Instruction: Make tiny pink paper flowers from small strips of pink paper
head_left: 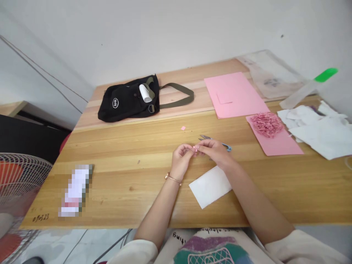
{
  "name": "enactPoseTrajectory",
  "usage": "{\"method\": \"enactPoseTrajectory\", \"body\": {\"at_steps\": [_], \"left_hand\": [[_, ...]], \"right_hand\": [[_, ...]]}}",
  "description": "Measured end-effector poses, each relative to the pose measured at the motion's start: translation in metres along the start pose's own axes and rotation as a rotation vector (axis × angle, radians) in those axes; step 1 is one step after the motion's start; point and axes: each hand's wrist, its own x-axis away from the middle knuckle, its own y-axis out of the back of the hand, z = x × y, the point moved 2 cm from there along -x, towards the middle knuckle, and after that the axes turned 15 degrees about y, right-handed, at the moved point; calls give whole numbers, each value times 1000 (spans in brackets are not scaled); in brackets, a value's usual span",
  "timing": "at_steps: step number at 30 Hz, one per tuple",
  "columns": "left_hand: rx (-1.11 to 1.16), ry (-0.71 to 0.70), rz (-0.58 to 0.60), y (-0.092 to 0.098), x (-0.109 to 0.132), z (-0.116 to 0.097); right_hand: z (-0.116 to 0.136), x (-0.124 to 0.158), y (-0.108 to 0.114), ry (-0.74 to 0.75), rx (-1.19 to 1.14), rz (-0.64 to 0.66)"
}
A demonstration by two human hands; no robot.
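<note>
Both my hands meet over the middle of the wooden table (115, 172). My left hand (181, 159) and my right hand (216, 151) pinch a tiny pink paper piece (195, 148) between their fingertips. Scissors with blue handles (217, 141) lie just behind my right hand. A white paper sheet (210, 186) rests under my right forearm. Another tiny pink scrap (183, 128) lies farther back on the table.
A black bag (128, 99) with an olive strap lies at the back left. Pink sheets (233, 93) and a heap of pink shreds (266, 124) are at the right, beside white papers (321, 130). A blurred-out object (77, 189) lies left. A fan (16, 198) stands off the table's left corner.
</note>
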Motion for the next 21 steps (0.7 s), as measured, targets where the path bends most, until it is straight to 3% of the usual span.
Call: {"method": "enactPoseTrajectory", "body": {"at_steps": [10,21], "left_hand": [[-15,2,-24,0,0,0],[-6,4,-19,0,0,0]], "right_hand": [[-1,0,1,-31,-11,-64],[-3,0,1,20,-27,-2]]}}
